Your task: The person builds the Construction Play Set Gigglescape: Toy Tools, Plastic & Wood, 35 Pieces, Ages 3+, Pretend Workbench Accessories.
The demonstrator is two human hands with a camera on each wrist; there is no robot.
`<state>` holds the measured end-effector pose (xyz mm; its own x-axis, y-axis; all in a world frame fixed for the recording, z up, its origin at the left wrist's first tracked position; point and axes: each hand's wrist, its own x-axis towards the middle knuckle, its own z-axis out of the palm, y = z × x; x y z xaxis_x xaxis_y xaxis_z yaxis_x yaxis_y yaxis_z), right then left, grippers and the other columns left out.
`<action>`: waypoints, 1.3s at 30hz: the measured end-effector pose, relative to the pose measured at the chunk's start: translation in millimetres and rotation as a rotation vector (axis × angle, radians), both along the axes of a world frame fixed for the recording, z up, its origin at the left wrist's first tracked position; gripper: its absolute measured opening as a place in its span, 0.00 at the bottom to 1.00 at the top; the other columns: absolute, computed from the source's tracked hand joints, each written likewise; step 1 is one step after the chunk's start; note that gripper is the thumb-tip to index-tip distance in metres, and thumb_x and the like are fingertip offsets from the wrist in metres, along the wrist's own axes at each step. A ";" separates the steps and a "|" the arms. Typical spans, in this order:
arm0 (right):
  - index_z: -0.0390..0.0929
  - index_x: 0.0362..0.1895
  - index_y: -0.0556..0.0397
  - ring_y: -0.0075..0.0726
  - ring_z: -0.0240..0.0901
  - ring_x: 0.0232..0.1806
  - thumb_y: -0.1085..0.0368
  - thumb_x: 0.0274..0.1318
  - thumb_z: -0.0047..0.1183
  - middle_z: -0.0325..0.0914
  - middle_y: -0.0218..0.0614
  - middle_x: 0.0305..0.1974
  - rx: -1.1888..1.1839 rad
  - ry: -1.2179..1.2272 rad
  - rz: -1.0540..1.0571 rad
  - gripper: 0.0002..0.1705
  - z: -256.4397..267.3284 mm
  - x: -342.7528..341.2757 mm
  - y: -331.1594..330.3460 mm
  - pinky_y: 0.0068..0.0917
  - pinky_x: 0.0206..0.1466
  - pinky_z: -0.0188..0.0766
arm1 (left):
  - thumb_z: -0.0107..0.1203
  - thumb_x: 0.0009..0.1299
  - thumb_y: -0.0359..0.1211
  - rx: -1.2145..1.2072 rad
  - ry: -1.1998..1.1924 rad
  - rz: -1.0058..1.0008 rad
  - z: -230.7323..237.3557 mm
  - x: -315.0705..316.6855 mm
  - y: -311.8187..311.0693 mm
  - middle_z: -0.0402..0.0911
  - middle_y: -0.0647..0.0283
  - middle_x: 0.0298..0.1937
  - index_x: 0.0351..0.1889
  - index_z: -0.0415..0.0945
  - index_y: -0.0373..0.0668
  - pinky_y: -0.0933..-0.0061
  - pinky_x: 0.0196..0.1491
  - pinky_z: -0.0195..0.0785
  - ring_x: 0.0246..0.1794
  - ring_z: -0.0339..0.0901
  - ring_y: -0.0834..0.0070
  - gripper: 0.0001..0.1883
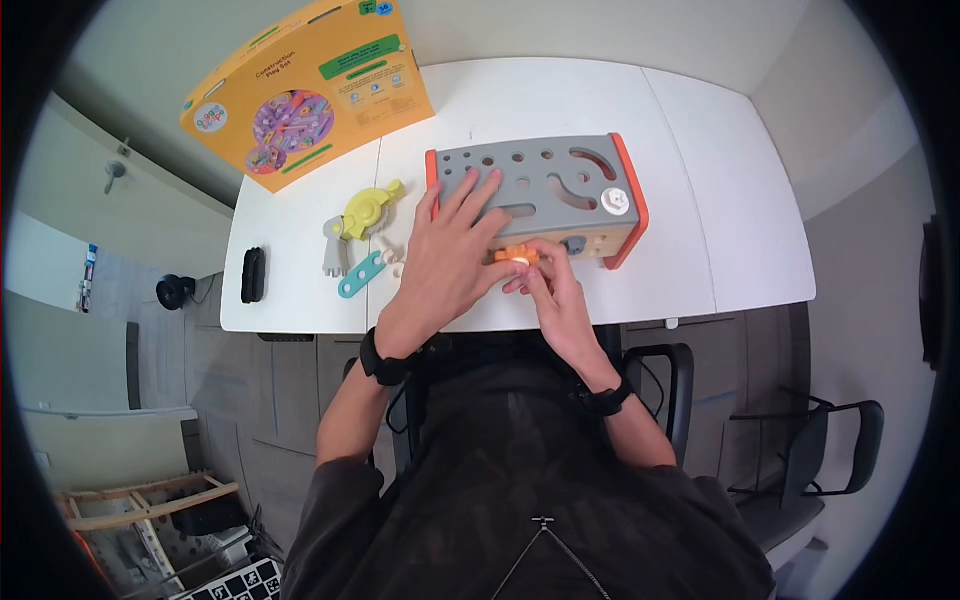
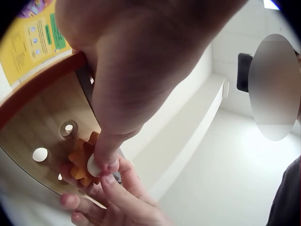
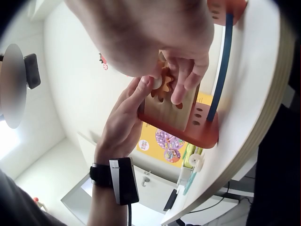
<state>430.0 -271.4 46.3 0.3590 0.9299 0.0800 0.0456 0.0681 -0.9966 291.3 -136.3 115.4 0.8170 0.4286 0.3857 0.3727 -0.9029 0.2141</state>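
Observation:
A toy workbench [image 1: 545, 215] with a grey holed top and red end panels stands on the table. My left hand [image 1: 447, 262] lies over its left part, fingers spread straight on the top. Its thumb reaches down the front, its tip on the white round head of a peg [image 2: 94, 166]. That peg sits in the middle of an orange toy gear [image 1: 515, 254], held against the wooden front panel [image 2: 44, 125]. From the right, my right hand [image 1: 560, 305] pinches the gear and peg between thumb and fingers. Its fingertips show below the gear in the left wrist view.
A white bolt [image 1: 615, 201] sits in the workbench's top right corner. Left of it lie a yellow toy saw [image 1: 366, 212], a teal holed strip [image 1: 361, 275] and small cream pieces. A black case [image 1: 253, 275] lies farther left; a yellow box [image 1: 330, 110] stands behind.

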 end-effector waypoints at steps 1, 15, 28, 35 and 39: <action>0.65 0.69 0.52 0.33 0.85 0.46 0.68 0.82 0.43 0.86 0.42 0.49 -0.003 -0.012 -0.004 0.17 0.8 -0.1 0.2 0.31 0.51 0.75 | 0.72 0.65 0.53 0.005 -0.002 -0.005 -0.7 0.3 0.3 0.67 0.57 0.82 0.55 0.80 0.45 0.41 0.82 0.47 0.85 0.58 0.54 0.28; 0.62 0.70 0.49 0.29 0.80 0.49 0.64 0.81 0.47 0.85 0.40 0.48 -0.062 -0.005 0.006 0.20 3.7 7.5 -7.5 0.31 0.55 0.72 | 0.65 0.76 0.38 -0.479 -0.592 0.075 12.6 -38.7 11.4 0.80 0.52 0.68 0.59 0.79 0.44 0.55 0.71 0.68 0.71 0.76 0.55 0.17; 0.52 0.72 0.55 0.36 0.82 0.49 0.65 0.81 0.44 0.84 0.45 0.49 -0.071 -0.088 -0.082 0.24 1.8 13.4 -22.1 0.34 0.56 0.73 | 0.67 0.72 0.44 -0.227 0.038 0.739 -95.1 -102.7 47.4 0.85 0.60 0.40 0.45 0.82 0.43 0.52 0.50 0.68 0.46 0.82 0.58 0.15; 0.50 0.73 0.57 0.37 0.84 0.49 0.66 0.81 0.46 0.85 0.42 0.47 -0.139 -0.209 -0.058 0.26 13.9 18.5 -31.6 0.36 0.57 0.76 | 0.69 0.70 0.45 -0.105 -0.011 0.719 -95.0 -92.3 48.4 0.85 0.61 0.39 0.42 0.82 0.43 0.55 0.50 0.62 0.45 0.80 0.58 0.16; 0.51 0.73 0.57 0.38 0.85 0.49 0.68 0.80 0.47 0.86 0.42 0.47 -0.139 -0.216 -0.074 0.27 10.9 17.7 -37.2 0.36 0.57 0.77 | 0.70 0.69 0.45 -0.051 0.016 0.721 -97.6 -83.5 57.6 0.86 0.60 0.40 0.41 0.82 0.42 0.55 0.51 0.62 0.47 0.79 0.57 0.17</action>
